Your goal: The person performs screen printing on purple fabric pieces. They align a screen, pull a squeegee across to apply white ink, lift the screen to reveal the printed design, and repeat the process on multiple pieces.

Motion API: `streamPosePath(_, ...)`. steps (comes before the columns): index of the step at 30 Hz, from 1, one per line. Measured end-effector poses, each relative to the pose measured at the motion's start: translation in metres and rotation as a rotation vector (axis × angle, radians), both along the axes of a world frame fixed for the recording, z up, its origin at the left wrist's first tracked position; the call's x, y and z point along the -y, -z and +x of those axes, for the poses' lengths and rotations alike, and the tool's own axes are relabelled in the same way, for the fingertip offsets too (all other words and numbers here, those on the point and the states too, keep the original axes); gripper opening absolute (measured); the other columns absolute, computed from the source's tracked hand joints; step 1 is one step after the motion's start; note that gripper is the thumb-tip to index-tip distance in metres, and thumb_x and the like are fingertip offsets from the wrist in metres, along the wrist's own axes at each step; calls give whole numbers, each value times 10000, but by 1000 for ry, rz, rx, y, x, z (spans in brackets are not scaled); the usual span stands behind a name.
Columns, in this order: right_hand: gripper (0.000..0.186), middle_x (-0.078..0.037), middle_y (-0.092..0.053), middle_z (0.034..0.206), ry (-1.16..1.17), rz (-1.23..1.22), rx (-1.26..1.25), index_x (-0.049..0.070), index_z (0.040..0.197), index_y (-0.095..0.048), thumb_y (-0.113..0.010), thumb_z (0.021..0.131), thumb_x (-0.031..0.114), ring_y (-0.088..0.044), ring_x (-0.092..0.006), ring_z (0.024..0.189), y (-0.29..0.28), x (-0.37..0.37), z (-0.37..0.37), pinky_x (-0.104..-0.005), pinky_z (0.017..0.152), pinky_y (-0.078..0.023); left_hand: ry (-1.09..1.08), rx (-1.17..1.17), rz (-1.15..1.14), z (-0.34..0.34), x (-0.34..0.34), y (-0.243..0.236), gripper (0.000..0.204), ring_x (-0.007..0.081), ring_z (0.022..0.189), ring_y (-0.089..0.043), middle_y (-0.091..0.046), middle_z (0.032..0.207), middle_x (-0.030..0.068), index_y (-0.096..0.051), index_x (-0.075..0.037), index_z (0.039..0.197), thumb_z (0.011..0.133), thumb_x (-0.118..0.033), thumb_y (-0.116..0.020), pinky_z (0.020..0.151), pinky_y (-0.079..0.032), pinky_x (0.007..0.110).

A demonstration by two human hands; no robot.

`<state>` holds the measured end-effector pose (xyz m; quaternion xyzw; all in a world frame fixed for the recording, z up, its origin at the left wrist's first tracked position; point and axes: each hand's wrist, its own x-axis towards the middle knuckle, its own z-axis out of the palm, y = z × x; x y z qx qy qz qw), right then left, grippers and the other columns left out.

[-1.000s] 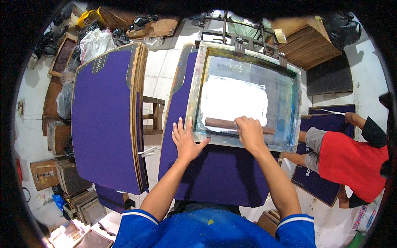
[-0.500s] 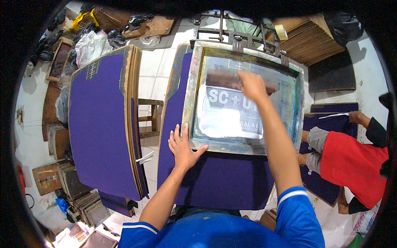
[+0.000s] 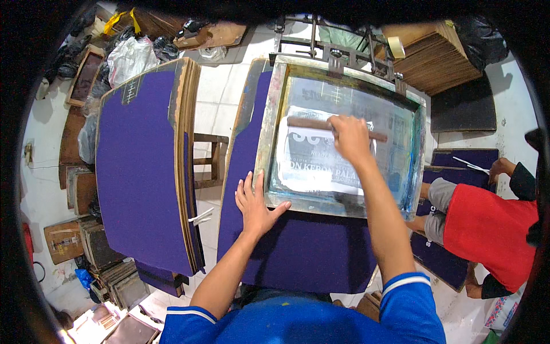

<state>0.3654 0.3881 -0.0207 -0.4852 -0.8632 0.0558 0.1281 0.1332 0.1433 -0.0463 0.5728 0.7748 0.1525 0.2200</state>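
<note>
My right hand (image 3: 350, 136) is closed around the middle of a brown wooden squeegee (image 3: 309, 123), which lies crosswise inside a screen-printing frame (image 3: 270, 123). White ink (image 3: 292, 179) spreads over the mesh on both sides of the squeegee, with pale lettering and a round emblem partly showing. At the frame's near left corner rests my left hand (image 3: 255, 207), open, its fingers spread along the side rail and its thumb on the near rail. Beneath the frame lies a purple fabric-covered board (image 3: 309, 252). The squeegee's blade edge is hidden.
To the left stands a thick stack of purple-covered boards (image 3: 137, 172). Metal hinge clamps (image 3: 335, 62) hold the frame's far side. A person in a red top (image 3: 487, 223) bends over purple pieces at the right. Stacked brown boards (image 3: 429, 57) stand at the far right.
My right hand has drawn the squeegee a little toward me and tilted it, so that its narrow top edge now shows. My left hand has stayed on the frame corner.
</note>
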Motion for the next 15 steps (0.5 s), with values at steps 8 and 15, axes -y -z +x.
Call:
streamPosePath(8, 193, -161, -749, 948, 18, -361, -23, 93, 996, -707, -606, 866, -8, -713, -386, 935, -33, 76, 3, -535, 825, -461, 4, 12, -8, 0, -1, -4, 1190, 519, 1552, -184, -248, 1694, 235, -269, -132, 1682, 776, -616, -870, 1257, -139, 665)
streamPosePath(15, 217, -130, -753, 986, 42, 0, -26, 116, 1036, -727, -622, 872, 23, -711, -376, 971, 0, -15, -1, -564, 856, -479, 10, 5, 55, 0, 1, 2, 1174, 505, 1559, -182, -253, 1694, 230, -296, -156, 1671, 763, -607, -886, 1266, -144, 653)
